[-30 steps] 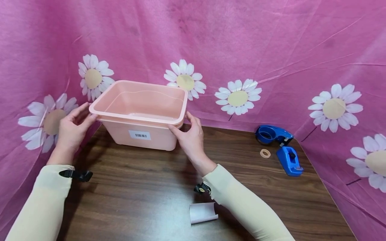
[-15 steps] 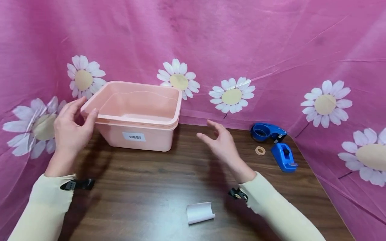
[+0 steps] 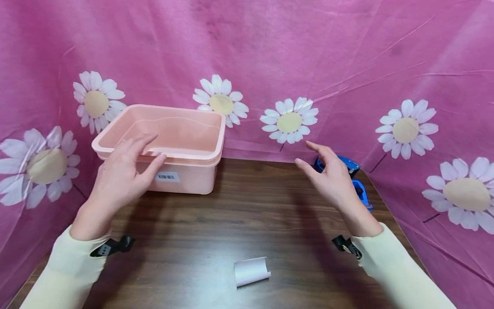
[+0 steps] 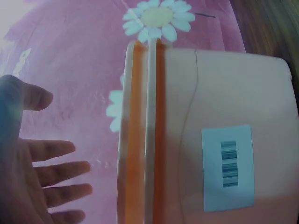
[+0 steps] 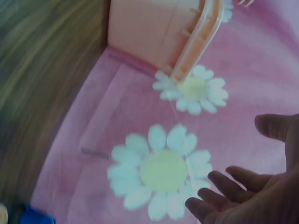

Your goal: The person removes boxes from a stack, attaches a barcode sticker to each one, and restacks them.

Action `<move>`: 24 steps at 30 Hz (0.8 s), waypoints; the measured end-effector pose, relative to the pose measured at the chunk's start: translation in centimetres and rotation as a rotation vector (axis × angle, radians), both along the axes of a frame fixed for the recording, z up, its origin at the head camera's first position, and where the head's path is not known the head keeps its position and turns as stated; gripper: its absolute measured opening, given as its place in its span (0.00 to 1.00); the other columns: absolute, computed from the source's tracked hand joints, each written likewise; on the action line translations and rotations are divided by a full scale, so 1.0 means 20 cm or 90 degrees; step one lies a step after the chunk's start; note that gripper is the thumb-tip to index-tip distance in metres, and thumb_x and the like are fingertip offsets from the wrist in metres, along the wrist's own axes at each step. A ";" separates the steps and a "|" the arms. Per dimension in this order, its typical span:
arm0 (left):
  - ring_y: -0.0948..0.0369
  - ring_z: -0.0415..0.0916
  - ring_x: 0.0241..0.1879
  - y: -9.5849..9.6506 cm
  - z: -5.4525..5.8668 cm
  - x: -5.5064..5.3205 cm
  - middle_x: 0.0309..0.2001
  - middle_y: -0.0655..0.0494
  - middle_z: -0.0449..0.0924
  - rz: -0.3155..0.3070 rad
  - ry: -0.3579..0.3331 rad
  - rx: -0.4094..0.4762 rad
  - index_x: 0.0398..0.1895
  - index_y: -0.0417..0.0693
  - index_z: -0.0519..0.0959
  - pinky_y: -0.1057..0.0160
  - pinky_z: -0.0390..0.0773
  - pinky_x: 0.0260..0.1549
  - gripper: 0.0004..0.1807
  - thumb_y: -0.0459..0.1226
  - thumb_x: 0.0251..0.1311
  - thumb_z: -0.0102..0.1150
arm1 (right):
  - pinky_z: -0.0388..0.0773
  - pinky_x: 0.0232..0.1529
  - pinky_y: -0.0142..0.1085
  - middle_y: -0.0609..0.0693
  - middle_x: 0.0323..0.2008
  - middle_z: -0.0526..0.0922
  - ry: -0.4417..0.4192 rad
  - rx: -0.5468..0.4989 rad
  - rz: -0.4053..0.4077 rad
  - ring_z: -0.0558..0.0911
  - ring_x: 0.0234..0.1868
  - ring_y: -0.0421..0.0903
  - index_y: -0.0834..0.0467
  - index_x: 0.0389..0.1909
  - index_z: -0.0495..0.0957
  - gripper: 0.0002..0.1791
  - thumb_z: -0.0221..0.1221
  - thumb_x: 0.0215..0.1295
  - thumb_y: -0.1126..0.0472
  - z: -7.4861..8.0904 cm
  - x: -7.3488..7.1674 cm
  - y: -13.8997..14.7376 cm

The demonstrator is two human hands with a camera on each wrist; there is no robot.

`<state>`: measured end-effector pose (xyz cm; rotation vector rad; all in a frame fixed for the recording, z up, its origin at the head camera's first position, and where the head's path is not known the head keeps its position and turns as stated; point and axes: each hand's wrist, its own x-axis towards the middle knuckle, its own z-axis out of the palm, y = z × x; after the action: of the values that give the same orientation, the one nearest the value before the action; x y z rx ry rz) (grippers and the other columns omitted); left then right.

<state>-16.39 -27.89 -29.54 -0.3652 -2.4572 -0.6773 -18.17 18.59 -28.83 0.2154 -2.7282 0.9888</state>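
Two nested pink plastic bins [image 3: 189, 182] stand on the table at the back left, their rims one above the other. A white barcode label [image 4: 229, 200] is stuck on the front. My left hand [image 3: 123, 171] hovers in front of the bins and hides part of the rim. In the left wrist view its spread fingers are apart from the bins. To the right, my right hand [image 3: 332, 176] is in the air with thumb and fingers apart, holding nothing. It partly covers a blue tape dispenser [image 3: 350, 165] and a smaller blue dispenser [image 3: 362, 195].
A pale half-tube piece [image 3: 251, 272] lies on the brown wooden table [image 3: 216, 231] near the front. Pink cloth [image 3: 247, 47] with daisies hangs behind and at both sides. A bit of the tan tape ring [image 5: 3, 214] shows in the right wrist view.
Both hands have let go of the bins. The right hand has moved right toward the tape dispensers. The left hand has come off the left rim and shifted right.
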 end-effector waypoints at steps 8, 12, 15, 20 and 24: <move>0.35 0.50 0.90 0.06 -0.01 -0.01 0.88 0.39 0.61 0.012 -0.120 -0.119 0.89 0.54 0.65 0.19 0.33 0.84 0.48 0.62 0.72 0.66 | 0.62 0.80 0.76 0.64 0.85 0.66 0.033 0.114 0.038 0.62 0.86 0.67 0.56 0.86 0.67 0.44 0.63 0.80 0.35 -0.06 0.01 0.11; 0.35 0.47 0.90 0.07 -0.01 -0.01 0.92 0.43 0.53 0.021 -0.172 -0.154 0.93 0.61 0.56 0.18 0.29 0.83 0.52 0.68 0.73 0.61 | 0.57 0.79 0.80 0.65 0.87 0.62 0.028 0.157 0.042 0.57 0.88 0.70 0.54 0.89 0.62 0.45 0.57 0.83 0.33 -0.10 0.00 0.14; 0.35 0.46 0.90 0.08 0.00 -0.01 0.93 0.45 0.50 0.027 -0.200 -0.171 0.94 0.65 0.51 0.18 0.28 0.83 0.53 0.71 0.74 0.58 | 0.53 0.81 0.79 0.63 0.89 0.59 0.020 0.190 0.038 0.53 0.90 0.71 0.51 0.90 0.59 0.45 0.53 0.84 0.31 -0.11 -0.01 0.17; 0.32 0.40 0.91 0.06 0.00 -0.03 0.94 0.45 0.44 0.036 -0.239 -0.191 0.94 0.63 0.51 0.17 0.24 0.81 0.54 0.74 0.74 0.53 | 0.43 0.84 0.80 0.61 0.91 0.54 -0.020 0.244 0.008 0.48 0.91 0.71 0.47 0.92 0.55 0.50 0.50 0.81 0.24 -0.13 -0.04 0.22; 0.29 0.35 0.91 0.03 0.00 -0.04 0.94 0.43 0.42 0.034 -0.257 -0.209 0.94 0.61 0.50 0.14 0.23 0.79 0.55 0.76 0.74 0.51 | 0.41 0.82 0.82 0.61 0.91 0.53 -0.023 0.281 -0.015 0.48 0.90 0.73 0.48 0.92 0.55 0.55 0.53 0.75 0.20 -0.18 -0.06 0.24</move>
<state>-17.15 -27.23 -29.52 -0.3073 -2.9622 -0.3470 -19.40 23.40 -32.38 0.2400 -2.9394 0.3747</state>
